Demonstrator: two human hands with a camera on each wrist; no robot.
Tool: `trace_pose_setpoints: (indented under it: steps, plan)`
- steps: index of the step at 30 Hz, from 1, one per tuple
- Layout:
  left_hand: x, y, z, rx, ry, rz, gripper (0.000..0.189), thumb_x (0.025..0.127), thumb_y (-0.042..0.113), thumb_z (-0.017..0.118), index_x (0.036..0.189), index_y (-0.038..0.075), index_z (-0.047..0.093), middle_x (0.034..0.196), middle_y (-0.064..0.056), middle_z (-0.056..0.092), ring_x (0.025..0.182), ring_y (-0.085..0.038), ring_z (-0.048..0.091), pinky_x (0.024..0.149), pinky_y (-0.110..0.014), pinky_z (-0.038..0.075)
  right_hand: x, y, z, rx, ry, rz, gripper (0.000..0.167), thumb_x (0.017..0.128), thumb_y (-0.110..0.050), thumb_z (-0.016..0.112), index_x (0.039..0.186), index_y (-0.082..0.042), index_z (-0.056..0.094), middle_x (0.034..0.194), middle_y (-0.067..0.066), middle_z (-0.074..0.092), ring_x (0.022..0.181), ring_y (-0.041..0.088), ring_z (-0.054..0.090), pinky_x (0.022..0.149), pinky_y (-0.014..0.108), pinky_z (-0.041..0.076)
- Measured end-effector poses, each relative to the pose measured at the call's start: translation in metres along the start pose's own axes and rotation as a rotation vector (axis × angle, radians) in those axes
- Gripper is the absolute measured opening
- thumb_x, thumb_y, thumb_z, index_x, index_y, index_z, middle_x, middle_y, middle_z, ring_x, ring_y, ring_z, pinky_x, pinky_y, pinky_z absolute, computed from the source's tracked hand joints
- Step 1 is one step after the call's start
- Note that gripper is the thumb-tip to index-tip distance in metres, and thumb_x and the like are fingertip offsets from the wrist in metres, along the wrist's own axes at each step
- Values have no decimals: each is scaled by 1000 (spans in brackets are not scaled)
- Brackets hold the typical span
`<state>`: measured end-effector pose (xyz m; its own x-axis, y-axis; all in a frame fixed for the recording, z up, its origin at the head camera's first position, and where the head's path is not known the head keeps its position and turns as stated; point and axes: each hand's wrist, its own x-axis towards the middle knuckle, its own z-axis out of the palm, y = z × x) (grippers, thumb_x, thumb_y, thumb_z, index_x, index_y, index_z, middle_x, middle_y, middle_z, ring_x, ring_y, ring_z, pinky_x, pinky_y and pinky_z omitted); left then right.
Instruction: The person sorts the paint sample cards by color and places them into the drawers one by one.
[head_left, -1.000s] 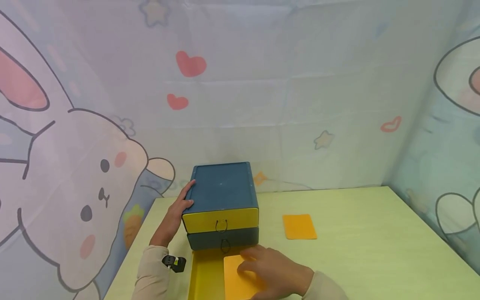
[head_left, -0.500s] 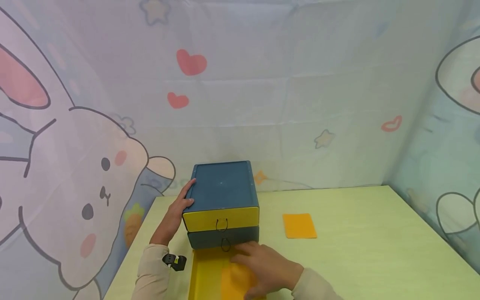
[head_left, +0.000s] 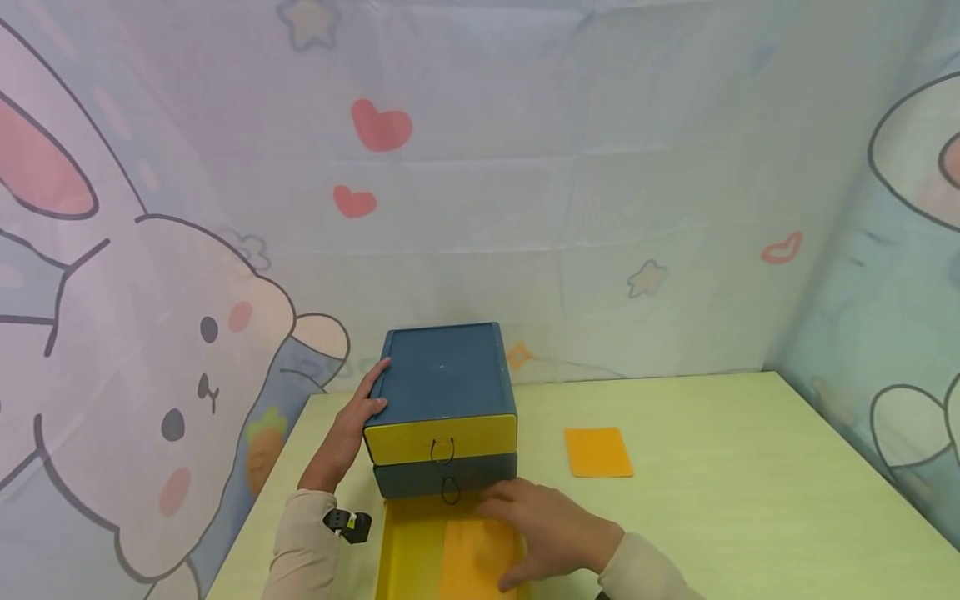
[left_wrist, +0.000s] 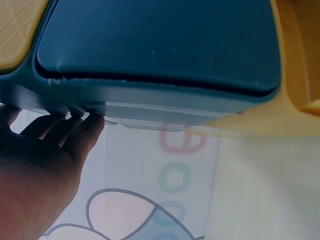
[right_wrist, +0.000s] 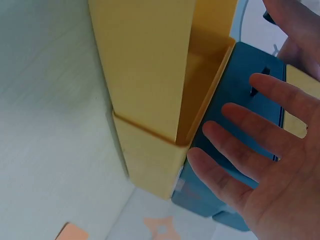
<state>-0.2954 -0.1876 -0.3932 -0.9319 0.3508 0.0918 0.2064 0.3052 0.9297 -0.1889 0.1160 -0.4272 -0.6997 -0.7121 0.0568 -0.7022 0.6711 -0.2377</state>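
A small drawer cabinet (head_left: 442, 371) has a blue top, a yellow upper front and a dark blue front below, each front with a thin black loop. Its lowest yellow drawer (head_left: 412, 550) is pulled out towards me. Inside lies a flat orange square (head_left: 472, 567), towards the right. Over that drawer's right side hovers my right hand (head_left: 555, 525), fingers spread and holding nothing, as the right wrist view confirms. My left hand (head_left: 352, 429) rests against the cabinet's left side; in the left wrist view its fingertips (left_wrist: 92, 122) touch the dark blue wall.
A second orange square (head_left: 598, 452) lies on the pale green table (head_left: 712, 500), right of the cabinet. Behind the table hangs a cloth backdrop (head_left: 600, 208) with cartoon prints. A black device (head_left: 348, 525) is strapped to my left wrist.
My right hand has let go of the orange square, which has gone down and slightly left into the drawer. The fingers have since lifted off it. My left hand has stayed put.
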Motion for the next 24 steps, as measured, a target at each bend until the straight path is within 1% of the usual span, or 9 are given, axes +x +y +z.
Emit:
trace_pose_setpoints:
  steps: [4,8,12,15,18,20,22,24]
  plan:
    - [0,0,-1,-3,6,-1,57,104,39,28,157,52,13,172,3,-6,158,-42,3,122,-72,9,-7,9,-3,29,22,25,72,76,-52,82,138,-23,60,139,-3,60,128,19,58,104,37,52]
    - [0,-1,0,-17,4,-4,57,104,38,29,157,52,13,172,3,-6,158,-42,3,122,-71,8,-17,25,-4,111,57,94,67,77,-49,82,135,-21,62,133,-4,64,120,19,62,98,39,54]
    - [0,-3,0,-21,2,-13,57,103,38,28,157,52,13,172,2,-6,158,-42,3,122,-71,8,-26,49,1,164,145,160,61,77,-45,84,127,-16,67,124,1,69,106,22,67,85,36,57]
    - [0,-3,0,-19,8,-10,57,103,38,28,157,52,13,172,2,-6,158,-43,3,121,-72,8,-28,70,9,206,219,225,59,76,-44,85,122,-11,69,119,4,71,99,24,68,81,34,56]
    - [1,-2,0,-18,10,-6,58,104,38,28,157,51,13,172,2,-6,158,-43,3,121,-72,8,-26,90,20,262,289,331,59,75,-44,85,120,-8,69,118,7,72,97,25,67,81,35,56]
    - [1,-2,0,-16,9,-8,58,103,38,28,158,51,13,172,2,-6,158,-43,3,121,-72,8,-25,101,27,262,342,424,61,74,-44,86,119,-7,69,119,9,71,98,25,67,81,37,57]
    - [1,-2,0,-13,9,-13,58,103,39,28,157,51,13,172,2,-7,158,-43,4,121,-72,9,-24,111,33,228,378,512,64,72,-45,87,119,-6,68,120,12,69,98,27,66,78,41,57]
    - [2,-2,0,-15,10,-18,57,103,39,28,157,52,13,172,2,-6,158,-44,4,121,-72,9,-24,120,38,160,401,594,68,69,-46,88,119,-5,67,122,15,67,101,32,65,76,45,58]
